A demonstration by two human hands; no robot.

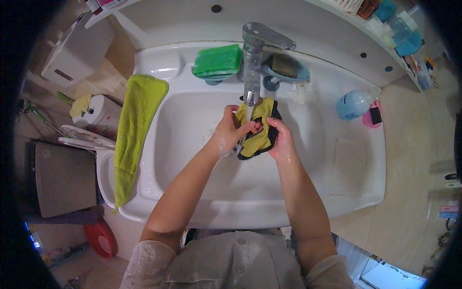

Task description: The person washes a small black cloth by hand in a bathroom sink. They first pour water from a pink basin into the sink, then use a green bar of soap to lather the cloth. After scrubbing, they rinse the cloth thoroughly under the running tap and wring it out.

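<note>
Both hands grip a small yellow fabric item with black edging, held under the faucet above the basin. My left hand has its thumb across the cloth, and suds show on its wrist. On the other side, my right hand pinches the edge with its thumb on top; its other fingers are largely behind the fabric. A stream of water runs from the chrome faucet onto the cloth. Beneath lies the white sink, with small flecks of foam on its inner wall.
A green soap bar and a darker bar sit in dishes flanking the faucet. The yellow-green towel drapes over the left rim. At right stand a pale blue bottle and a pink item. A shelf runs above.
</note>
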